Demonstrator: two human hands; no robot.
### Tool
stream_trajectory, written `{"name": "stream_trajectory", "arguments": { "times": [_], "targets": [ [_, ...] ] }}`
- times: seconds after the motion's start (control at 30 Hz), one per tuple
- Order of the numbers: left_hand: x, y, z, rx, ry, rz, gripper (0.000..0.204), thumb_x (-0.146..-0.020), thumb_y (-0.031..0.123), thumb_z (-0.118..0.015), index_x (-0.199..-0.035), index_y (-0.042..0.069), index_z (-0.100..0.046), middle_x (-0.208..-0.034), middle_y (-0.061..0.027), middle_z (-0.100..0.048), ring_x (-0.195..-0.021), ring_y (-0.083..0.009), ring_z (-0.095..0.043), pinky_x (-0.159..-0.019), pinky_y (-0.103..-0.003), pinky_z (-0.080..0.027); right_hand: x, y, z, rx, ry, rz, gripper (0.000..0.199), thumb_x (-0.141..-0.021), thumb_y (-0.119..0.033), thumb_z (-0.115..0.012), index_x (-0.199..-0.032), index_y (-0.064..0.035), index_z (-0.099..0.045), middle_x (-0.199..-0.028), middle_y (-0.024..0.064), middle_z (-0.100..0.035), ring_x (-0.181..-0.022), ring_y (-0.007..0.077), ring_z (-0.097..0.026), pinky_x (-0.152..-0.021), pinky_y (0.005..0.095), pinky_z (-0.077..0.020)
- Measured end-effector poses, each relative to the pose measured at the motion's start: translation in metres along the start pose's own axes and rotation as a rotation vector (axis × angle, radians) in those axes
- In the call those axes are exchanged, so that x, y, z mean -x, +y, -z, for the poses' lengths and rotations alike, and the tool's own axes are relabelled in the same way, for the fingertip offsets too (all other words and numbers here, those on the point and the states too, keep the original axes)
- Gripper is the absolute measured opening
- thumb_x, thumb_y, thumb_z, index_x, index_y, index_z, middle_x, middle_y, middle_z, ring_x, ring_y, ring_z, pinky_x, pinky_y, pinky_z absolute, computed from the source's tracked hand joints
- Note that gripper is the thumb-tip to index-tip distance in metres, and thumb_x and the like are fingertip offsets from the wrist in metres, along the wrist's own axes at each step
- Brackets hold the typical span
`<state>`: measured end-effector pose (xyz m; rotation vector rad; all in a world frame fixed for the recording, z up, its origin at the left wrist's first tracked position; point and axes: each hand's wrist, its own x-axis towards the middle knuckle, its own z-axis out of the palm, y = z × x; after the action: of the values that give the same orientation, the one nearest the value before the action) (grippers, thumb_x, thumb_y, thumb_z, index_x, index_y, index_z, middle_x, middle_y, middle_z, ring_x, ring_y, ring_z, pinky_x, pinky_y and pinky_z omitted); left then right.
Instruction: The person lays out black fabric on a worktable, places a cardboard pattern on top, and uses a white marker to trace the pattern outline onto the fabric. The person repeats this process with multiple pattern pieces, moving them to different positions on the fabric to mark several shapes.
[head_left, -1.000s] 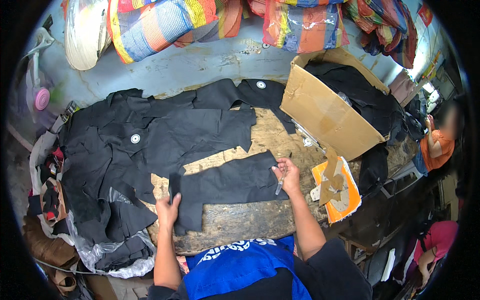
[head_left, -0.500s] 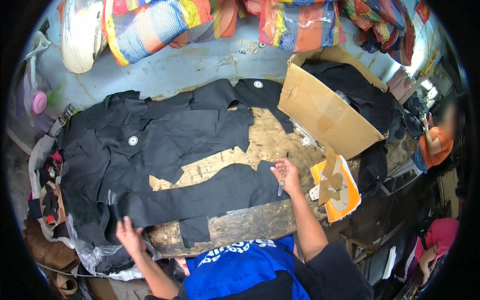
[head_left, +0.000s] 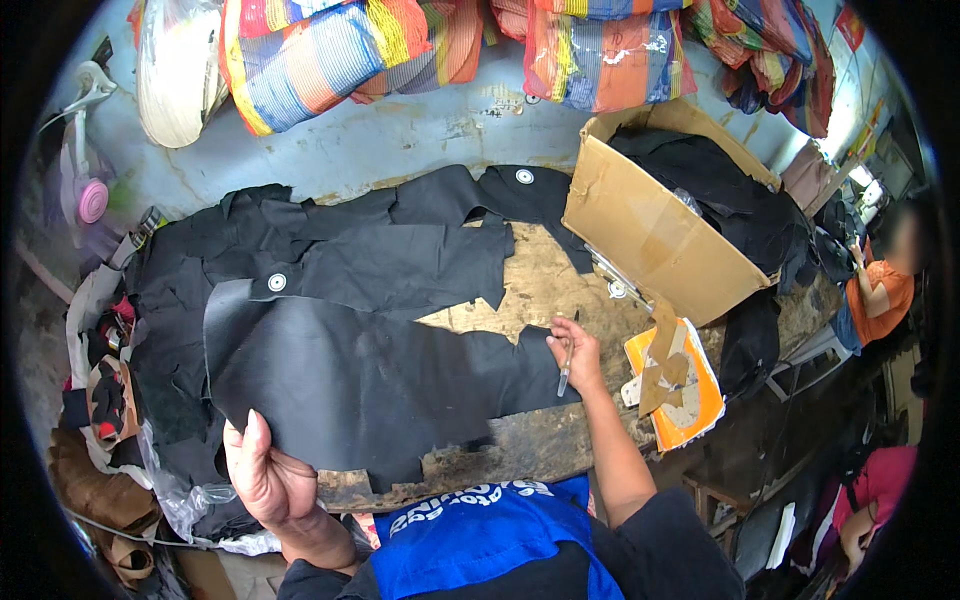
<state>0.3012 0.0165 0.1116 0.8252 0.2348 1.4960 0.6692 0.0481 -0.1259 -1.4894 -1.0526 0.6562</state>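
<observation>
Matt black leather sheet on rough worn wooden table, beside cardboard box.

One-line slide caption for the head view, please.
Left hand grips the near edge of a black leather sheet spread on the wooden table; right hand pins it, holding a pen-like tool.

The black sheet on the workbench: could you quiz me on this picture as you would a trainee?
1. True or false: the left hand grips the near left edge of the large black leather-like sheet.
2. What does the right hand hold? A) a slim pen-like tool B) a hammer C) a tape roll
3. What fills the open cardboard box at the right of the workbench?

Key
1. True: its fingers curl round the sheet's edge.
2. A: the slim tool lies in the hand, which rests on the sheet's right end.
3. More black material.
</observation>
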Motion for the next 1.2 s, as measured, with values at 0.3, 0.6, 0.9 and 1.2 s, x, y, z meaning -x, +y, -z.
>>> {"name": "stream_trajectory", "arguments": {
  "times": [0.3, 0.6, 0.9, 1.2],
  "targets": [
    [0.055, -0.093, 0.112, -0.812, 0.477, 0.251, 0.022, -0.088, 0.010, -0.061, -0.105, -0.004, -0.063, -0.109, -0.0144, -0.063, -0.104, -0.0242, -0.059, -0.094, -0.035, -0.044, -0.001, 0.001, 0.005, -0.259, 0.010, -0.177, 0.029, -0.093, -0.024, -0.057, -0.109, -0.0013, -0.061, -0.087, 0.0022, -0.064, -0.071, 0.0062, -0.056, -0.066, 0.0211, -0.0466],
    [0.054, -0.104, 0.135, -1.873, 0.393, 0.406, 0.062, -0.065, 0.036, -0.079, -0.110, -0.003, -0.062, -0.105, -0.0253, -0.062, -0.099, -0.0359, -0.059, -0.087, -0.042, -0.045, 0.022, -0.048, 0.029, 0.121, -0.163, -0.105, 0.043, -0.081, -0.020, -0.071, -0.115, 0.0021, -0.057, -0.094, 0.0100, -0.065, -0.088, 0.0160, -0.061, -0.077, 0.0288, -0.0495],
    [0.025, -0.120, 0.156, -1.529, 0.268, 0.146, 0.029, -0.067, 0.016, -0.078, -0.075, -0.005, -0.059, -0.071, -0.0158, -0.059, -0.064, -0.0302, -0.056, -0.062, -0.038, -0.044, 0.040, -0.064, 0.025, 0.267, -0.050, -0.135, 0.037, -0.066, -0.005, -0.078, -0.098, 0.0009, -0.059, -0.086, 0.0075, -0.062, -0.081, 0.0152, -0.056, -0.075, 0.0299, -0.0469],
    [-0.008, -0.126, 0.175, -1.359, 0.328, 0.010, 0.027, -0.070, 0.011, -0.076, -0.073, -0.005, -0.054, -0.062, -0.0122, -0.056, -0.057, -0.0175, -0.050, -0.058, -0.033, -0.043, -0.018, -0.082, 0.019, 0.315, 0.014, -0.020, 0.041, -0.065, -0.014, -0.081, -0.098, 0.0010, -0.061, -0.079, 0.0087, -0.064, -0.071, 0.0207, -0.060, -0.068, 0.0335, -0.0486]
  ]
}}
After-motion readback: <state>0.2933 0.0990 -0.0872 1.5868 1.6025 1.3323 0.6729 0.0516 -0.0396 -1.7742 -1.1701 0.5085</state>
